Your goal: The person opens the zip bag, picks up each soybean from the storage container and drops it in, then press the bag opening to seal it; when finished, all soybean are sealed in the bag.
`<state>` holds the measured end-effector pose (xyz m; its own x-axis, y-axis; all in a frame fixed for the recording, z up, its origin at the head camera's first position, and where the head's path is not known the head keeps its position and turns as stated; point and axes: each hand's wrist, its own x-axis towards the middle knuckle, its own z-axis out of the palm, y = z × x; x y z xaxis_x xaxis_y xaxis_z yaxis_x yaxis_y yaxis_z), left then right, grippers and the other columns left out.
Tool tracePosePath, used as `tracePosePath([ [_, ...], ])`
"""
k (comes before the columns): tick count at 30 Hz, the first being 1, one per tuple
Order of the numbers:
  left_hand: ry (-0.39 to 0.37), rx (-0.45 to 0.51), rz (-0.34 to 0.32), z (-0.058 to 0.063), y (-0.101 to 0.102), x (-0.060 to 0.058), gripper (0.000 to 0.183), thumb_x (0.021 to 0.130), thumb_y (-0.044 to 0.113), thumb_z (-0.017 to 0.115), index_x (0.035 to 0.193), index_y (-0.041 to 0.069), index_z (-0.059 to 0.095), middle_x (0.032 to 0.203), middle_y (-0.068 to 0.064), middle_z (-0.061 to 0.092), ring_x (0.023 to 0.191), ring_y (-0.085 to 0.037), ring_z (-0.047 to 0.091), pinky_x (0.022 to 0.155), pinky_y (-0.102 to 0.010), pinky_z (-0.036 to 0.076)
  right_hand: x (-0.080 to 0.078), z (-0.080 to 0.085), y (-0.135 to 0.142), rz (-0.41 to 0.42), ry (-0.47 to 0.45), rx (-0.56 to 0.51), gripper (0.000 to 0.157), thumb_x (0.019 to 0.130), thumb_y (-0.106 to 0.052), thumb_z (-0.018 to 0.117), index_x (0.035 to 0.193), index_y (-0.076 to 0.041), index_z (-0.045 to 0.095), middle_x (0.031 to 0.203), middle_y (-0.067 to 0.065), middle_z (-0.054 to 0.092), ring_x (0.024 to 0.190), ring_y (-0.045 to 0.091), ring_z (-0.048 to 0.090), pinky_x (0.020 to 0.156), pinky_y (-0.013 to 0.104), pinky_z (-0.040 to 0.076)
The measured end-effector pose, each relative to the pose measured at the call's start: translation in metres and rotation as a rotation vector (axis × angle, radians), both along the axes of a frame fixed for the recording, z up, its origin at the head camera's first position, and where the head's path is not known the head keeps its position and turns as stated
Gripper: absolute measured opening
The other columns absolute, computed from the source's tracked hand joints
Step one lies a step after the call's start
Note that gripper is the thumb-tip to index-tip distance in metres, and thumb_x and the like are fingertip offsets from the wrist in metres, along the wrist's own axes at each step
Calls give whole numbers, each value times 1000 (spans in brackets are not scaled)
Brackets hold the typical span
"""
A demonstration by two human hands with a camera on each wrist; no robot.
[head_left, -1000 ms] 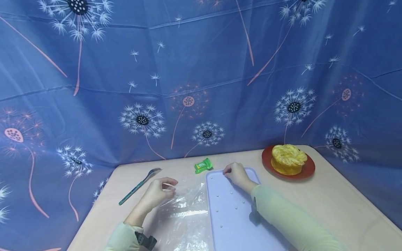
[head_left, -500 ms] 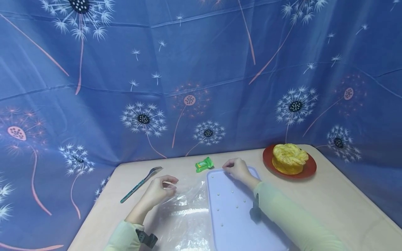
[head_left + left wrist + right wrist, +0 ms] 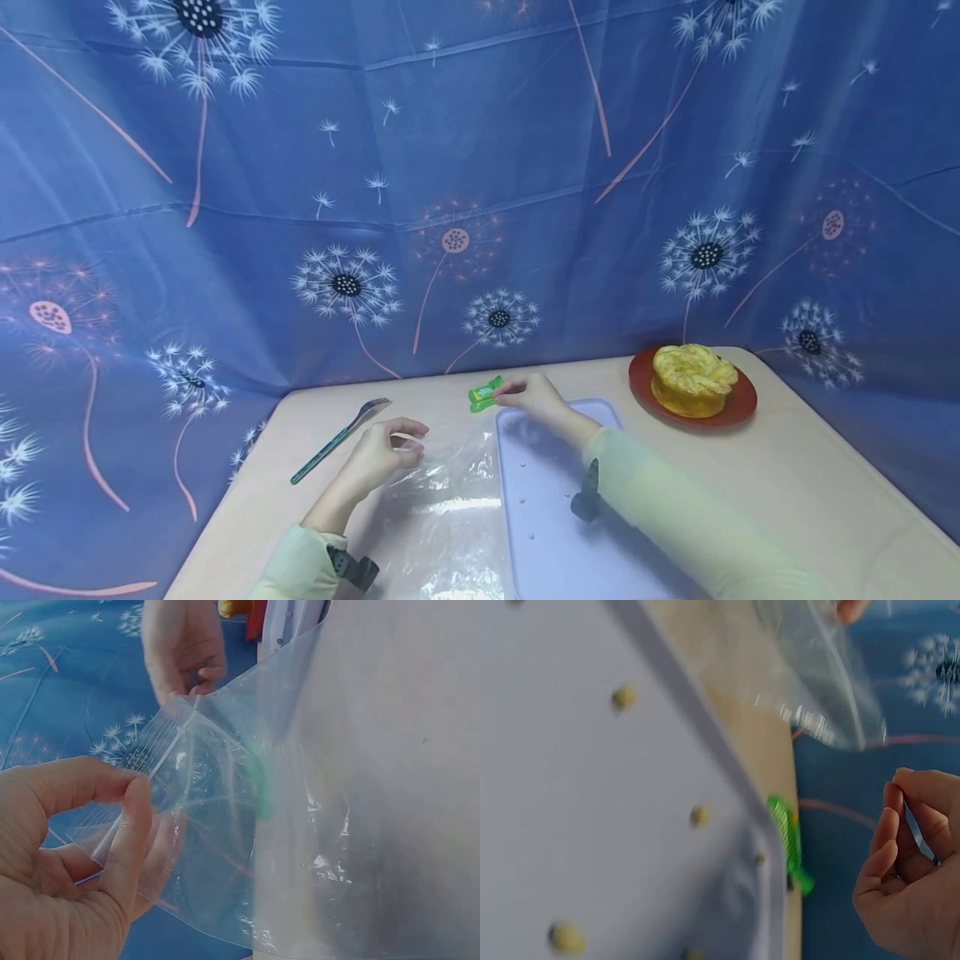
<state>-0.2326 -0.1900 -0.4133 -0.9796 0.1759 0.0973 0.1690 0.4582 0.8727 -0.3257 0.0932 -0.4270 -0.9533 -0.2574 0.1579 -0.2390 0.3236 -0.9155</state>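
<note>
My left hand (image 3: 371, 458) pinches the zip edge of a clear plastic bag (image 3: 217, 825) between thumb and fingers. In the left wrist view the mouth end is raised, and in the head view the rest of the bag (image 3: 457, 521) spreads over the table. Beyond the tray's far edge, my right hand (image 3: 536, 400) is raised with thumb and index fingertips together. A speck of a small yellow bean (image 3: 895, 779) shows at those fingertips. Several similar round beans (image 3: 624, 697) lie scattered on the lilac tray (image 3: 570, 558), right of the bag.
A green wrapped packet (image 3: 482, 397) lies behind the bag and tray, partly covered by my right fingertips in the head view. A fork (image 3: 330, 450) with a teal handle rests at the left. At the back right, a red plate (image 3: 741, 410) carries a yellow bread (image 3: 690, 383).
My right hand has lifted from the tray's far edge and moved left, toward the packet and the bag's mouth. My left hand keeps its place on the bag.
</note>
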Motion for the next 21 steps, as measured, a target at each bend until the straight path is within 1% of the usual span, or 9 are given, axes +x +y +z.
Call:
tracePosePath([
  [4,5,10,-10,-2,0,-2,37,77,-7,73,113,0,71,108,-10,70,97,-26,69,74,-32,61,9,9,-18,61,-7,-29,14,88,-3,76,100,3,77,106,11,75,99,22,69,91,36,57],
  [7,2,21,-13,-3,1,-3,37,77,-8,72,113,-1,71,107,-10,70,96,-26,69,75,-32,61,13,11,-29,102,19,4,10,87,-4,77,96,-1,79,104,7,75,98,19,69,91,34,56],
  [10,-9,25,-8,-3,2,-2,37,77,-7,72,114,-1,71,107,-11,70,95,-25,70,75,-32,61,15,10,-39,142,31,40,8,86,-5,79,94,-4,80,97,4,76,91,15,70,86,30,57],
  [14,-21,18,4,-1,4,-1,38,77,-6,73,115,0,71,111,-16,69,95,-25,70,76,-33,60,19,11,-48,194,55,59,7,86,-5,79,92,-4,80,93,3,77,84,12,70,80,27,57],
  [17,-28,16,7,1,4,0,38,77,-6,73,115,0,71,113,-18,69,96,-25,69,76,-34,60,21,11,-51,206,63,62,6,86,-4,79,91,-5,80,93,2,77,83,11,70,78,26,57],
  [21,-36,18,4,2,4,0,38,77,-5,73,115,0,71,114,-19,68,96,-25,69,76,-34,60,21,11,-50,199,60,61,7,86,-5,79,92,-7,81,94,1,77,84,10,70,79,26,57],
])
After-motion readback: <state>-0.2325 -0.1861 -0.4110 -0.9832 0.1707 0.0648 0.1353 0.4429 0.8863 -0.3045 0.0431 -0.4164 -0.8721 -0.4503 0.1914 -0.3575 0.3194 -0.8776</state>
